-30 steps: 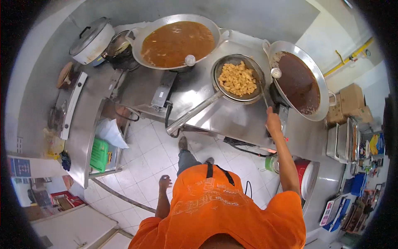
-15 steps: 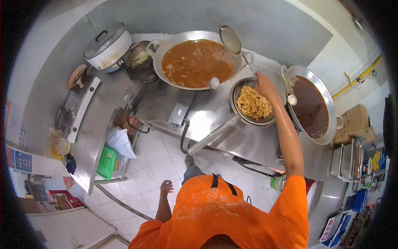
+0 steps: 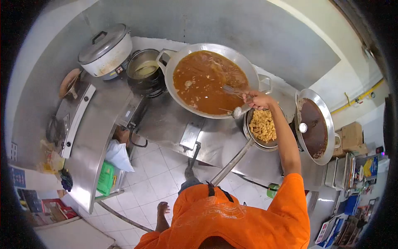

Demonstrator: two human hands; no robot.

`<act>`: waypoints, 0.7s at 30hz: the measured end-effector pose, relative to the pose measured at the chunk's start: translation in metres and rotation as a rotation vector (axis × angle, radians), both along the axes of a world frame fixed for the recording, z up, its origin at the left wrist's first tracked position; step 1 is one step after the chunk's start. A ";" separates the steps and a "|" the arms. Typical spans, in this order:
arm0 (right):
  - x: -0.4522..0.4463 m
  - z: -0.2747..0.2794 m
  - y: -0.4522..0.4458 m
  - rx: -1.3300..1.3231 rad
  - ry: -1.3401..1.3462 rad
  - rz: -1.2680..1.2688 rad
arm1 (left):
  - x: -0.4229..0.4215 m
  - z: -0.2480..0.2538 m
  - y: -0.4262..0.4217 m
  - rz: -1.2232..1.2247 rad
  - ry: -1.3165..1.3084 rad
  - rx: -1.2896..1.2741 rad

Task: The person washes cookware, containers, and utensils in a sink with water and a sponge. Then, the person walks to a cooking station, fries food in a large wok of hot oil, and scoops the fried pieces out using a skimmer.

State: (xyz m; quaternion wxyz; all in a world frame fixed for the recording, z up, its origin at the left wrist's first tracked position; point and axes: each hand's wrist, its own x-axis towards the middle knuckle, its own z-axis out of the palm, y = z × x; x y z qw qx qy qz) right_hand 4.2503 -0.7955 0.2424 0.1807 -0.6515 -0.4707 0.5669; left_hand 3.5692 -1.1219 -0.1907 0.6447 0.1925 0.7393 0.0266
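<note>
My right hand (image 3: 258, 101) is closed around the handle of a long-handled skimmer (image 3: 232, 89), held over the near right part of a big wok (image 3: 169, 79) of brown oil. The skimmer is blurred, and its mesh head cannot be made out against the oil. Just below my right hand, a strainer (image 3: 234, 161) with a thick handle holds a heap of golden fried pieces (image 3: 262, 126). A round dial thermometer (image 3: 237, 112) is at the wok's near rim. My left hand (image 3: 163, 208) hangs low over the tiled floor, fingers loosely bent, with nothing in it.
On the right stands a second wok (image 3: 330, 124) of dark liquid with its own dial (image 3: 303, 128). A rice cooker (image 3: 101, 54) and a dark pot (image 3: 145, 68) are at the left back. A green crate (image 3: 106, 178) sits under the side counter.
My right hand has gone from above the fried pieces up and left to the big wok. The skimmer, raised over the wok's right rim before, has swung down over the oil. The view has shifted.
</note>
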 end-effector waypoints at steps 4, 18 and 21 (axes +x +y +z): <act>-0.027 0.013 -0.001 0.025 0.110 -0.103 | -0.016 0.000 0.040 -0.055 0.032 0.071; -0.095 0.025 -0.011 0.135 0.283 -0.502 | 0.013 0.020 0.183 -0.005 -0.087 0.409; -0.086 0.032 -0.042 0.158 0.268 -0.520 | -0.002 0.009 0.164 -0.098 -0.140 0.320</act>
